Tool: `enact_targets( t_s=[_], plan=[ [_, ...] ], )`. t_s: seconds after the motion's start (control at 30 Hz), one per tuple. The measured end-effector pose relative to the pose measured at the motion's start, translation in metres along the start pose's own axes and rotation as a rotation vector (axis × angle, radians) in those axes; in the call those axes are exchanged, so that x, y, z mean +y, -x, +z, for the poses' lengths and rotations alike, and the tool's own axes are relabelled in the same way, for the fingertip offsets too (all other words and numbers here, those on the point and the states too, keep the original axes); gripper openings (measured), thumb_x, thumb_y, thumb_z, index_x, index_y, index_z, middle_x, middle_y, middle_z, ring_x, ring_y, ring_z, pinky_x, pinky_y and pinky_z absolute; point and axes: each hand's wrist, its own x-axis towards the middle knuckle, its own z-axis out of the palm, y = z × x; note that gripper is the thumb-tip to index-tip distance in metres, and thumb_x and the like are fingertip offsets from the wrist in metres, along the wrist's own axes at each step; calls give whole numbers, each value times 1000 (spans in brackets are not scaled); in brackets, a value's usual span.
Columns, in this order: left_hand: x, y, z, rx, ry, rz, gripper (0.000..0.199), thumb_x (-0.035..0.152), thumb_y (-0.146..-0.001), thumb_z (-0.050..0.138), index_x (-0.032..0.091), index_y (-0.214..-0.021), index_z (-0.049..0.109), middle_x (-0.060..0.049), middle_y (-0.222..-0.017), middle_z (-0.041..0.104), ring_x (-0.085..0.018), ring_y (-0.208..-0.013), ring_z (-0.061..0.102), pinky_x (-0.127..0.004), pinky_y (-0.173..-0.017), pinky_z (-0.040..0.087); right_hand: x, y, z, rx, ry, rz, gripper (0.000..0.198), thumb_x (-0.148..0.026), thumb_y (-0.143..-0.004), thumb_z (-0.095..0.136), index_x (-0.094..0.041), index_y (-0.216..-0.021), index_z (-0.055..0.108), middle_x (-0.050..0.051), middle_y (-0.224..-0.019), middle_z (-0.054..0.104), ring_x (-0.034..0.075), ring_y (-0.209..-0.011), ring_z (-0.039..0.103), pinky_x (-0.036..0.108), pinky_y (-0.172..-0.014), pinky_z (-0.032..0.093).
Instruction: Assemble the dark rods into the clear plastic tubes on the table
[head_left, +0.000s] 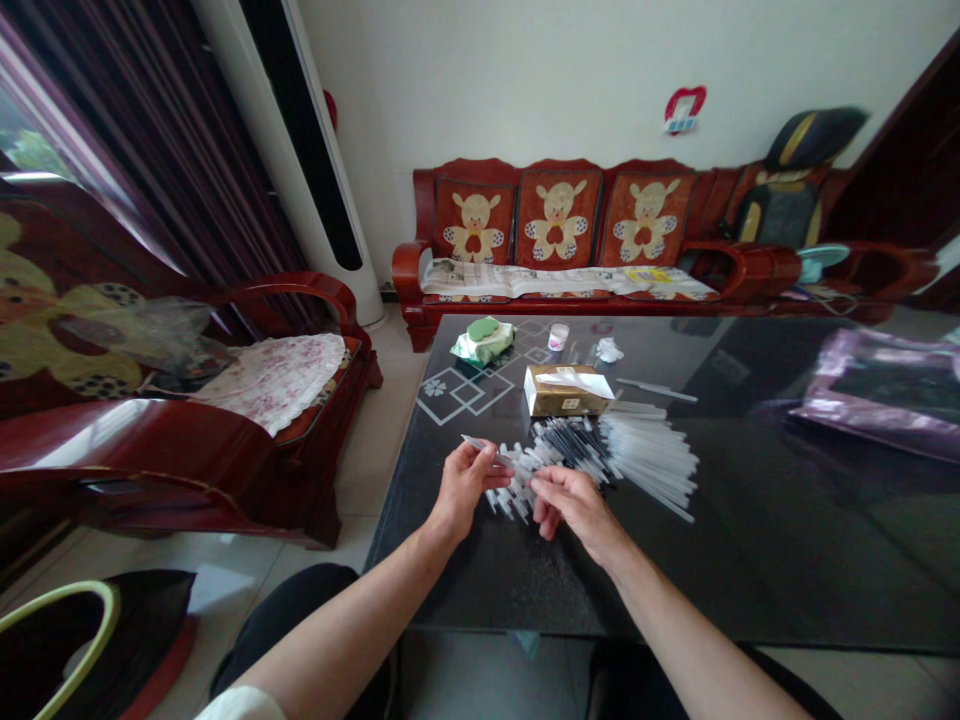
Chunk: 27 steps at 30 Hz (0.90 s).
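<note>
Pinching a thin tube (471,441) over a dark table (750,560)

Head view: the left hand (461,490) pinches the thin tube between thumb and fingers; the right hand (574,505) curls just beside it, but whether it grips anything cannot be told. White pieces (517,492) lie by the hands, black rods (574,440) and pale tubes (652,455) to the right, a tissue box (568,398) behind

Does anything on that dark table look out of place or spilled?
No clear spill. A crumpled white wad lies beyond the box, looking like litter. A thin stick also looks stray, lying apart from the fanned white tubes.
</note>
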Motion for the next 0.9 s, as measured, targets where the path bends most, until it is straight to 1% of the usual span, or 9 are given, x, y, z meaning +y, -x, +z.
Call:
enact_targets(
  t_s=[0.07,0.3,0.4,0.5,0.6,0.67,0.7,0.77,0.9],
  plan=[
    [0,0,0,-1,0,-5,43,49,-68,74,14,-87,56,-7,-76,69,-19,-64,70,-28,-59,55,1,0,-1,-9,16,-14,40,-53,-79,61,-13,-85,61,0,-55,65,11,-36,55,20,-36,43],
    [1,1,1,2,-5,-4,41,49,-69,73,15,-86,55,-6,-76,69,-19,-65,69,-28,-60,55,-1,1,2,22,-26,51,50,-60,-84,50,-12,-82,64,3,-52,64,13,-35,56,24,-35,44],
    [1,3,3,-9,-10,-18,42,49,-68,74,14,-86,56,-7,-75,68,-19,-64,69,-29,-59,55,-1,1,2,11,-31,10,43,-55,-82,56,-13,-87,64,3,-56,65,14,-39,58,24,-37,46],
    [6,2,1,-85,-47,-37,42,48,-71,72,13,-89,58,-8,-76,68,-20,-65,69,-30,-62,56,-1,0,1,7,-32,-29,35,-48,-78,65,-14,-87,65,2,-58,65,13,-42,59,24,-40,47],
    [16,-8,-11,-130,-84,30,43,45,-75,69,12,-100,62,-11,-85,69,-20,-74,69,-32,-70,56,-4,0,-2,80,-60,-45,36,-47,-75,67,-13,-84,65,1,-58,64,12,-42,58,23,-40,47],
    [22,-19,-24,-59,-123,116,42,41,-72,72,12,-101,63,-10,-86,69,-19,-74,68,-31,-71,56,-6,1,-5,142,-78,-42,36,-47,-74,68,-12,-83,64,1,-58,63,12,-42,57,23,-40,47],
    [24,-24,-31,-14,-165,146,41,39,-69,74,12,-98,65,-9,-83,69,-18,-71,68,-30,-69,55,-7,1,-6,168,-82,-36,36,-47,-74,68,-12,-82,64,1,-58,63,12,-42,57,23,-39,46],
    [25,-33,-44,10,-289,172,33,36,-69,73,13,-92,67,-7,-76,68,-17,-66,66,-29,-65,54,-8,0,-9,207,-83,-18,36,-48,-73,69,-12,-80,63,1,-57,62,11,-41,57,22,-38,46],
    [17,-37,-53,-55,-734,263,13,24,-73,66,18,-84,71,-4,-70,66,-16,-64,62,-27,-65,50,-3,-2,-13,253,-74,2,37,-48,-73,68,-12,-81,63,0,-55,62,11,-40,56,22,-37,46]
  ],
)
